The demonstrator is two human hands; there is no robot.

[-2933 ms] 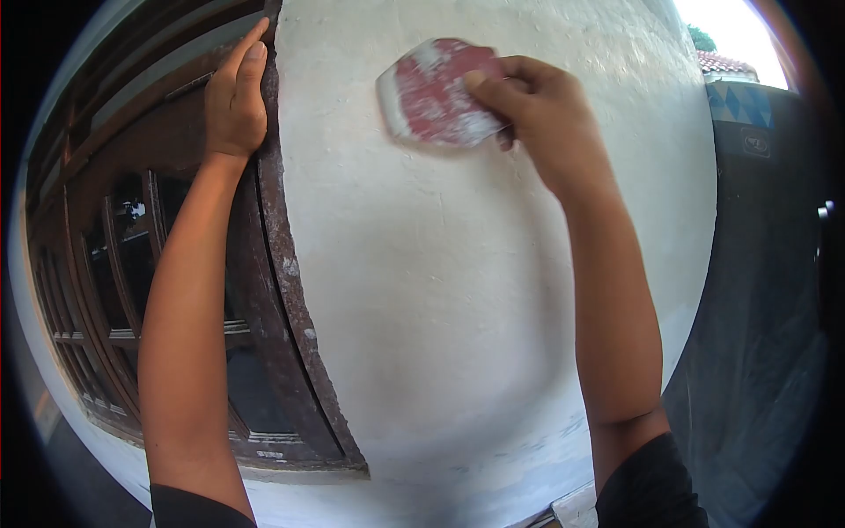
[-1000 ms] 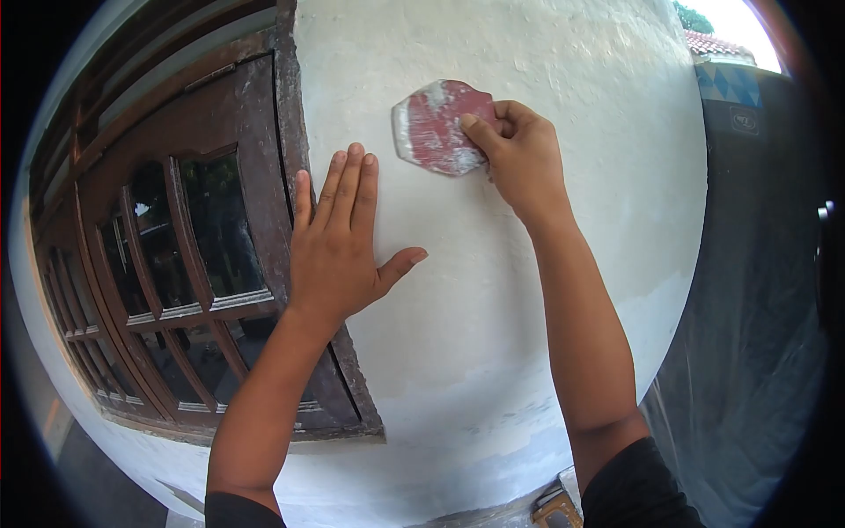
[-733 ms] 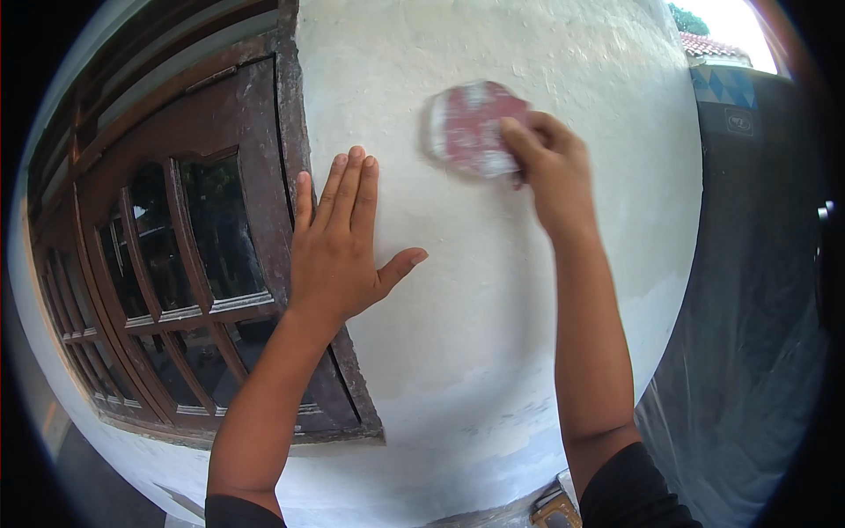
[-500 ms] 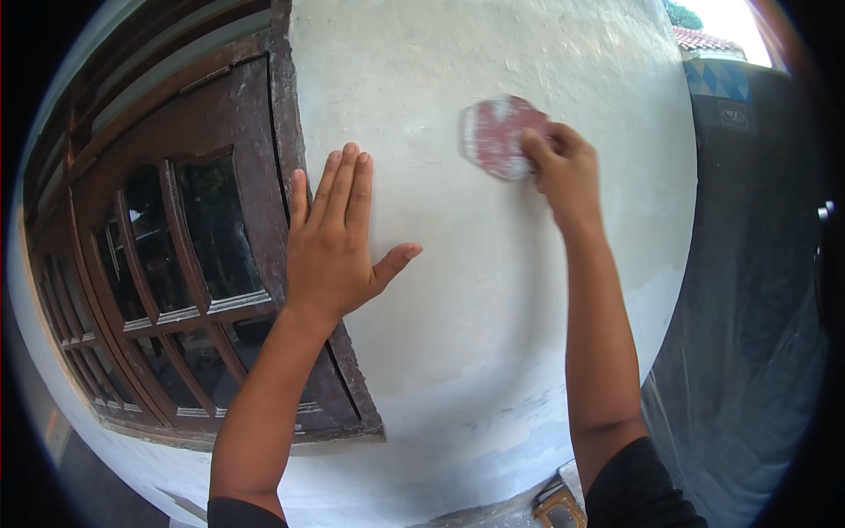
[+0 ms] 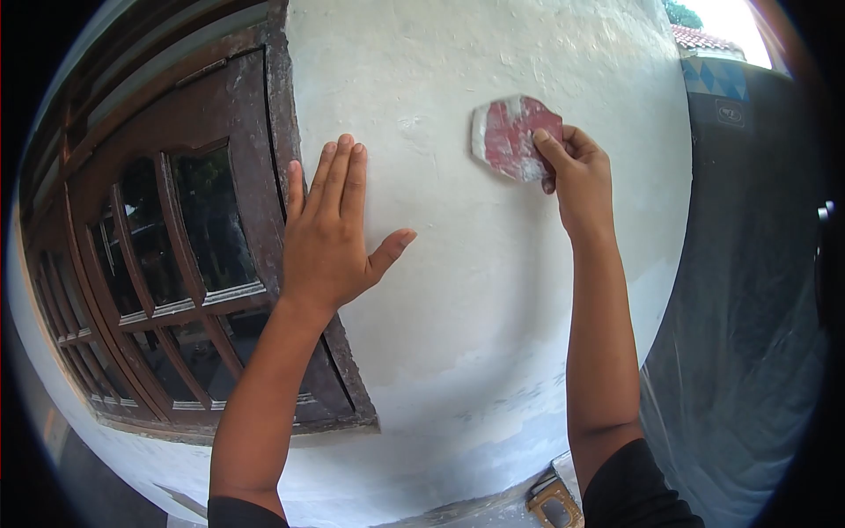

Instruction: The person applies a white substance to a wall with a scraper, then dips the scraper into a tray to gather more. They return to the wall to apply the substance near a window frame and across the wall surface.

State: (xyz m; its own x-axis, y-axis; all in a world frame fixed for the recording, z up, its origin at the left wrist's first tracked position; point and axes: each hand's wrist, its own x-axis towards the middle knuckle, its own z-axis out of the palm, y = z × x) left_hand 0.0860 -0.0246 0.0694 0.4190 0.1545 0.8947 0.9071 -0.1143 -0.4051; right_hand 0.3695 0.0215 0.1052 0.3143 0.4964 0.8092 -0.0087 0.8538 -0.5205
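My right hand grips a red putty spreader by its right side, thumb on the near face. White putty smears cover the spreader, thickest along its left edge, which lies close against the pale plastered wall. Flat against the wall, just right of the window frame, rests my left hand; its fingers point up and its thumb is stretched out to the right. Nothing is in it. Around the spreader the wall has an uneven, off-white coat, with bluish-white patches lower down.
On the left is a brown wooden window with glass panes and a rough frame edge. A dark, plastic-draped upright surface stands at the right. Low down, near my right elbow, is a yellowish-brown object with an opening.
The spreader in my right hand has shifted slightly right and turned a little. My left hand keeps its flat pose by the window frame; the view has moved slightly.
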